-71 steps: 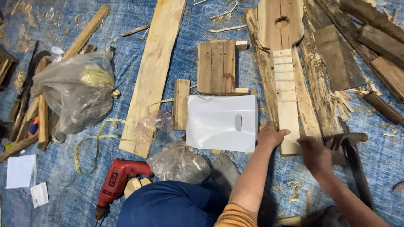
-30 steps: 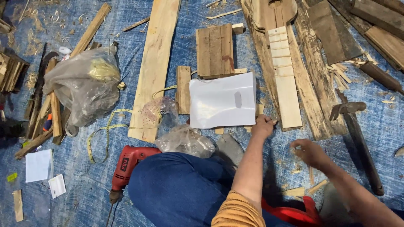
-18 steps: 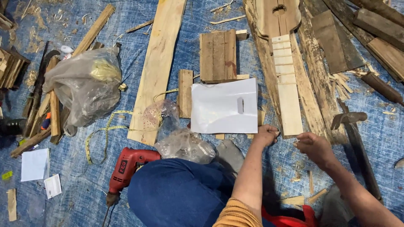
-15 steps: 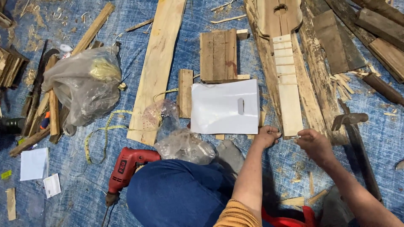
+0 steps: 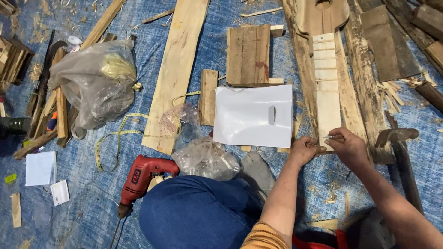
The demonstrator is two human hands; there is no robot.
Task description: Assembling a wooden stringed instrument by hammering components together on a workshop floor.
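A pale wooden strip with cut cross-slots point(image 5: 326, 87) lies lengthwise on the blue tarp, its near end between my hands. My left hand point(image 5: 304, 150) is curled against the strip's near left corner. My right hand point(image 5: 348, 146) pinches a small metal piece point(image 5: 330, 137) at the strip's near end. Whether my left hand also holds something is hidden by its fingers. A guitar-shaped wooden body point(image 5: 321, 16) lies beyond the strip's far end.
A white plastic bag with a handle slot point(image 5: 251, 117) lies left of my hands. A red electric drill point(image 5: 140, 175), a yellow tape measure point(image 5: 108, 140), clear bags, planks, and a hammer point(image 5: 399, 152) surround my knee point(image 5: 194, 212).
My hands moved from apart near the strip's end to close together at it. My right hand now pinches a small metal piece there. The view shifted slightly.
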